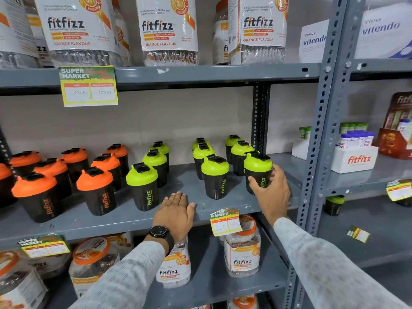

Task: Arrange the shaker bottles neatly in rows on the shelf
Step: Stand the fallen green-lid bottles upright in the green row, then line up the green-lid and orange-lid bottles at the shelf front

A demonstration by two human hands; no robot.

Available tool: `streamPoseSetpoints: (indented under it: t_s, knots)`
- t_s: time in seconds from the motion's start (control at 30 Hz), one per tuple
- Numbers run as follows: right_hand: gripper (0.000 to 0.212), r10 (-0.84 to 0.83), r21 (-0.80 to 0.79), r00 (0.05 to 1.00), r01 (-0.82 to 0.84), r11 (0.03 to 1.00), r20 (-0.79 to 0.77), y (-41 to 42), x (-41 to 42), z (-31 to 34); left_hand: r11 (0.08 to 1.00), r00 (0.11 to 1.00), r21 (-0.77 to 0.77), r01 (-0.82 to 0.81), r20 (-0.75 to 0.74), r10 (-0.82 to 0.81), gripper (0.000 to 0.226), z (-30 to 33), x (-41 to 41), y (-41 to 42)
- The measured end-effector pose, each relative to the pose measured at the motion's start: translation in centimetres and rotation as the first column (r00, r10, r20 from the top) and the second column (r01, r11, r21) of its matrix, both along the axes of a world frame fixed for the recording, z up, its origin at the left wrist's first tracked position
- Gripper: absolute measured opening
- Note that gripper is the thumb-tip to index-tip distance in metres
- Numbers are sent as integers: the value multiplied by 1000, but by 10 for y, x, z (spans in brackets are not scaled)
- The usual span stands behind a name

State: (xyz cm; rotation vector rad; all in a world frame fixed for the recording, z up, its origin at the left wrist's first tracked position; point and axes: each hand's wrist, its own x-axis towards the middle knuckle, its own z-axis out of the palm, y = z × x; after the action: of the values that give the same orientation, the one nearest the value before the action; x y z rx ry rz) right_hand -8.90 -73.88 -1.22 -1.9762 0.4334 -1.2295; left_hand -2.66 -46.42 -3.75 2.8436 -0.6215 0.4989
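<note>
Black shaker bottles stand in rows on the grey middle shelf [124,216]. Several with orange lids [94,190] fill the left part; several with green lids [142,186] run from the middle to the right. My right hand [270,189] grips the front right green-lidded bottle [257,169] around its black body, upright on the shelf. Just left of it stands another green-lidded bottle [215,176]. My left hand [176,211] lies flat, palm down, fingers together, on the shelf's front edge between two green-lidded bottles, holding nothing. A watch sits on that wrist.
Large fitfizz jars [167,30] fill the shelf above, and smaller jars [242,253] the shelf below. Price tags [225,221] hang off the shelf edges. A perforated metal upright [321,121] separates a neighbouring rack with a white fitfizz box [356,157] of tubes.
</note>
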Motion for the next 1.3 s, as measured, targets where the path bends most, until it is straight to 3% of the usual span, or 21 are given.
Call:
streamPoseSetpoints:
  t_s: [0.3, 0.4, 0.5, 0.67, 0.8, 0.9, 1.17, 1.3]
  knots:
    - [85, -4, 67, 999, 7, 998, -52, -5, -14, -10, 999, 1000, -40, 16, -25, -17, 65, 4, -2, 1]
    - [79, 32, 120, 998, -24, 993, -59, -16, -20, -16, 966, 997, -259, 13, -71, -32, 55, 12, -4, -1]
    - [85, 91, 166, 989, -71, 984, -119, -28, -19, -15, 818, 998, -575, -36, -55, 5, 55, 20, -13, -20]
    - [114, 211, 238, 963, -169, 957, -166, -39, -4, -1, 540, 994, -835, -105, -107, 28, 83, 24, -29, -84]
    - [129, 265, 260, 949, -216, 941, -169, -40, 8, 0, 466, 982, -867, -178, -126, 142, 113, 33, -29, -125]
    - [125, 277, 206, 942, -237, 949, -188, -39, 11, -2, 450, 966, -863, -228, -143, 216, 123, 37, -25, -144]
    - [80, 242, 157, 951, -214, 964, -193, -41, 11, 6, 475, 953, -845, -246, -121, 278, 101, 35, -18, -151]
    - [75, 218, 151, 958, -191, 970, -187, -35, 11, 7, 508, 965, -834, -214, -100, 243, 89, 31, -15, -139]
